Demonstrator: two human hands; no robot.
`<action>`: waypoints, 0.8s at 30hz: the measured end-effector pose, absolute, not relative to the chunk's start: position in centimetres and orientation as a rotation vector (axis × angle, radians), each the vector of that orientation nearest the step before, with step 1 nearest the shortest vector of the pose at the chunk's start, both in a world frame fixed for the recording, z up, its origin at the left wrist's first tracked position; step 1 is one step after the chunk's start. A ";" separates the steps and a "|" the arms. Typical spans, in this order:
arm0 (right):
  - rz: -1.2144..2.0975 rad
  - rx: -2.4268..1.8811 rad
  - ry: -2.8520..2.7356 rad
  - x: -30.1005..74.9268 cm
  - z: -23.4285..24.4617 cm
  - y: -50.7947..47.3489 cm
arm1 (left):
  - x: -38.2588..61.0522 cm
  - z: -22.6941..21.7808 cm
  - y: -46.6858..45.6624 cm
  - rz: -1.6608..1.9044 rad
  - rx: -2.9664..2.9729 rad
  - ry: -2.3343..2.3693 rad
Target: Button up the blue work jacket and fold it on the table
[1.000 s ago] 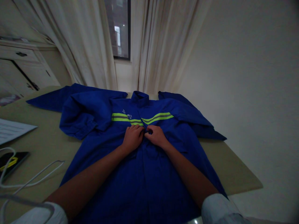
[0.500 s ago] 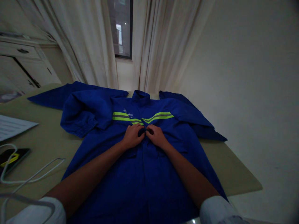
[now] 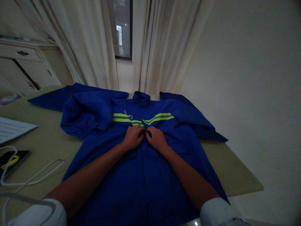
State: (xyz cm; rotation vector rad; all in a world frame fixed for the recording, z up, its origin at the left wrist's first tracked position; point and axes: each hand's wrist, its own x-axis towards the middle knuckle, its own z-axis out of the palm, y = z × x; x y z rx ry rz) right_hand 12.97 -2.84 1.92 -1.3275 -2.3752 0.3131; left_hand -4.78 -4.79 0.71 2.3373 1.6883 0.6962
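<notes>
A blue work jacket (image 3: 113, 188) with yellow-green and grey reflective bands across the chest lies front side up, its collar at the far end. My left hand (image 3: 133, 137) pinches the front placket just below the bands. Right beside it, my right hand (image 3: 156, 138) grips the other side of the same placket, fingertips nearly touching the left ones. The cloth bunches between the fingers; whether a button or snap is there is hidden. Both sleeves spread outward, the left one folded over itself with its elastic cuff (image 3: 88, 128) showing.
The jacket covers most of a greenish-beige table (image 3: 235, 172). At left lie a printed sheet (image 3: 14, 128), a black phone-like object (image 3: 20, 158) with a yellow mark, and a white cable (image 3: 42, 172). Curtains (image 3: 164, 47) and a window stand behind, a wall (image 3: 246, 78) at right.
My right hand has shifted slightly, its fingers curling closer over the placket. The left hand stays almost in place, and the jacket lies as before.
</notes>
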 end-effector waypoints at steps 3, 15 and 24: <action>0.312 -1.389 -2.331 12.9 2.0 -2.8 | -4.8 0.7 -4.8 0.720 2.311 1.690; 0.408 -1.327 -2.212 13.6 1.2 -1.6 | -4.9 0.3 -4.5 0.774 2.248 1.681; 0.382 -1.228 -2.226 13.6 0.7 -1.6 | -5.3 -0.2 -3.9 0.962 2.149 1.564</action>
